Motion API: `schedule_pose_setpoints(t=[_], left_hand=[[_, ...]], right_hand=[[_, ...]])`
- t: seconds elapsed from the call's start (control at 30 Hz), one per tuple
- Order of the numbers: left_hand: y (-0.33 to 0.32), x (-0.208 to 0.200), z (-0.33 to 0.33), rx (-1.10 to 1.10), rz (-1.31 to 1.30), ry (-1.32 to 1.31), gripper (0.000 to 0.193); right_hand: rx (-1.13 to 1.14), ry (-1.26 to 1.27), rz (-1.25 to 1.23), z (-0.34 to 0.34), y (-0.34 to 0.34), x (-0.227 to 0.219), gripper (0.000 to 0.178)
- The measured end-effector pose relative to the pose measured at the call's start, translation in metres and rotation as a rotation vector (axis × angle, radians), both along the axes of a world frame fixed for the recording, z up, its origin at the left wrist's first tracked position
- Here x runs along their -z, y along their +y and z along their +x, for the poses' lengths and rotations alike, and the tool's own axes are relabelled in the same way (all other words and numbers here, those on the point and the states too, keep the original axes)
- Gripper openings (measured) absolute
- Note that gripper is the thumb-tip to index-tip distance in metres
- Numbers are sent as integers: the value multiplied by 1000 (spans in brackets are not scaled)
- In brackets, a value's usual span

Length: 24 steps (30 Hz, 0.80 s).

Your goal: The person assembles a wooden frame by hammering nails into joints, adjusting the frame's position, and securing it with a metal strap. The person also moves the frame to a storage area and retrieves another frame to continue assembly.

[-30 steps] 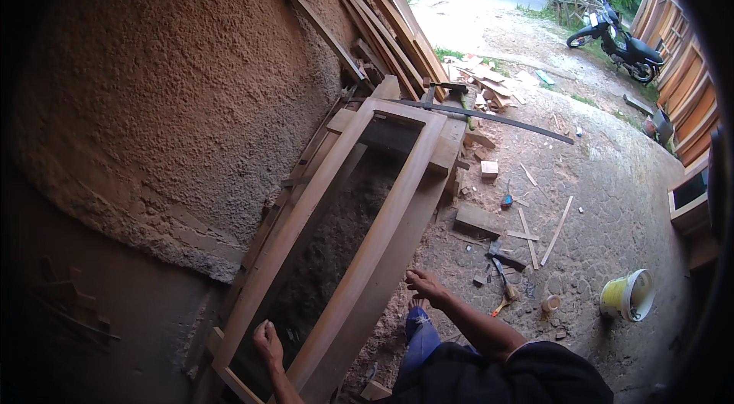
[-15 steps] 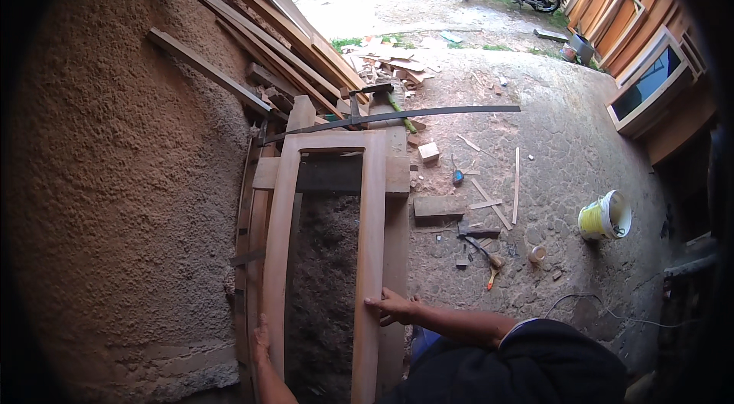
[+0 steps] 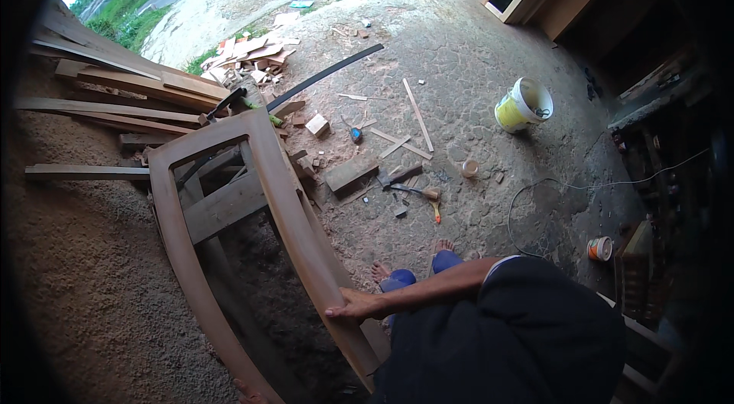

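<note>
R hand (image 3: 355,305): fingers wrapped on R rail of frame (image 3: 284,213), thumb on top; approx. 0.5 s ago lighter touch. L hand (image 3: 248,395) mostly cut off, grip can't tell. Frame over counter (image 3: 223,210), looks raised, prob. hand-borne now

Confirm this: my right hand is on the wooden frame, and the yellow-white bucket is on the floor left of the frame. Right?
One slip: the yellow-white bucket is right of the wooden frame, as the head view shows. It is on the floor, and your right hand is on the frame.
</note>
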<state>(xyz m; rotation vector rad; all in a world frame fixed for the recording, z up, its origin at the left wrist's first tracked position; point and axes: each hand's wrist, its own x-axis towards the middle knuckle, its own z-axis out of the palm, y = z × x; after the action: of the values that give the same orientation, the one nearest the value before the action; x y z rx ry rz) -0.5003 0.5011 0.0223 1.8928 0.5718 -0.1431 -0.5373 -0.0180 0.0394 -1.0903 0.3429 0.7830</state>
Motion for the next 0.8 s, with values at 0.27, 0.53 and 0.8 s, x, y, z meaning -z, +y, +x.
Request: schedule_pose_setpoints(t=[0.27,0.53,0.8], left_hand=[[-76,-139,14,141,37,-370,39],[-308,-317,22,252,1007,-469,39],[-597,-431,-12,286,1647,-596,45]], right_hand=[[52,-96,129,12,-58,-58,91],[189,-251,366,13,-145,-57,82],[287,-358,488,-27,-330,-85,66]])
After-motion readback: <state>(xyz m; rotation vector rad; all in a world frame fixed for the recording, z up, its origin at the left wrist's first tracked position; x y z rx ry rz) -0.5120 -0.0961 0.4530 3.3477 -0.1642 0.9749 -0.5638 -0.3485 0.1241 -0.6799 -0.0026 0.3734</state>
